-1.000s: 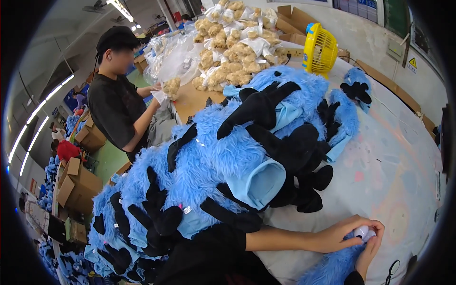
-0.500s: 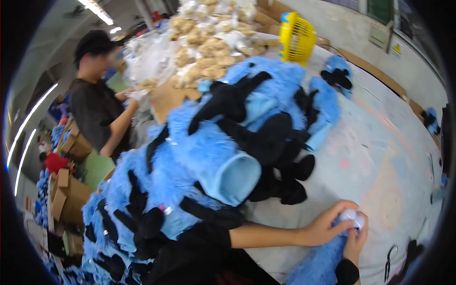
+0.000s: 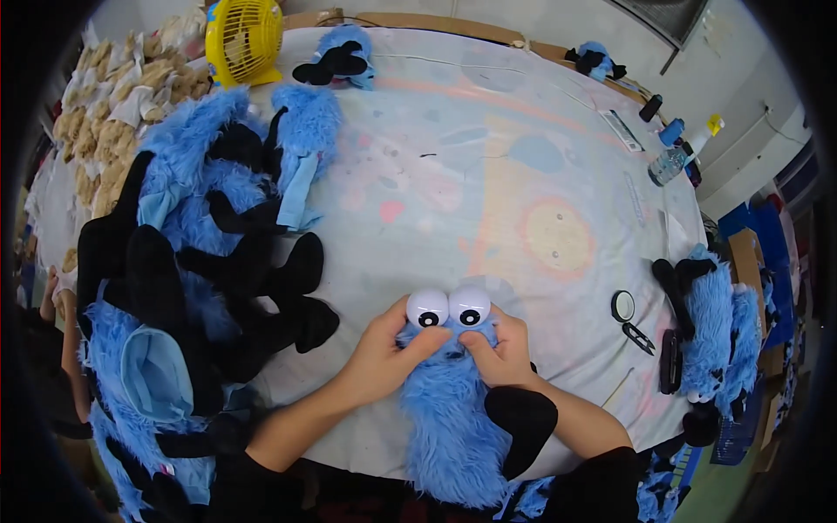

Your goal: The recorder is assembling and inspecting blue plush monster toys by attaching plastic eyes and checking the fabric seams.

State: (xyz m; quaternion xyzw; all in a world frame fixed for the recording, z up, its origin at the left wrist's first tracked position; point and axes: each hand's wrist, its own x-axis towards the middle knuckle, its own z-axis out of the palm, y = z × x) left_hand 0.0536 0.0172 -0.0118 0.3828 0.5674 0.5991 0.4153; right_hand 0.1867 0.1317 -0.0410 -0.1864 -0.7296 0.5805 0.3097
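Both my hands grip the head of a furry blue plush toy (image 3: 453, 427) in front of me. Its two white ball eyes, the left one (image 3: 428, 307) and the right one (image 3: 472, 304), stand up side by side at the top, black pupils facing me. My left hand (image 3: 388, 350) is closed round the left side, thumb pressing just below the eyes. On the other side, my right hand (image 3: 507, 350) pinches the fur, its thumb also under the eyes. A black limb (image 3: 521, 427) of the toy hangs beside my right wrist.
Blue furry plush skins (image 3: 209, 213) with black limbs are heaped at left, a yellow fan (image 3: 244, 42) behind them. Rightward lie thread snips (image 3: 639, 338), a round lidded-looking disc (image 3: 622, 306), a spray bottle (image 3: 667, 167) and more blue plush toys (image 3: 708, 322). Another person's arm (image 3: 71, 349) shows far left.
My view has swung right, off the heap and onto the table. The plush toy is now centred before me with its eyes facing me; both hands still hold it.
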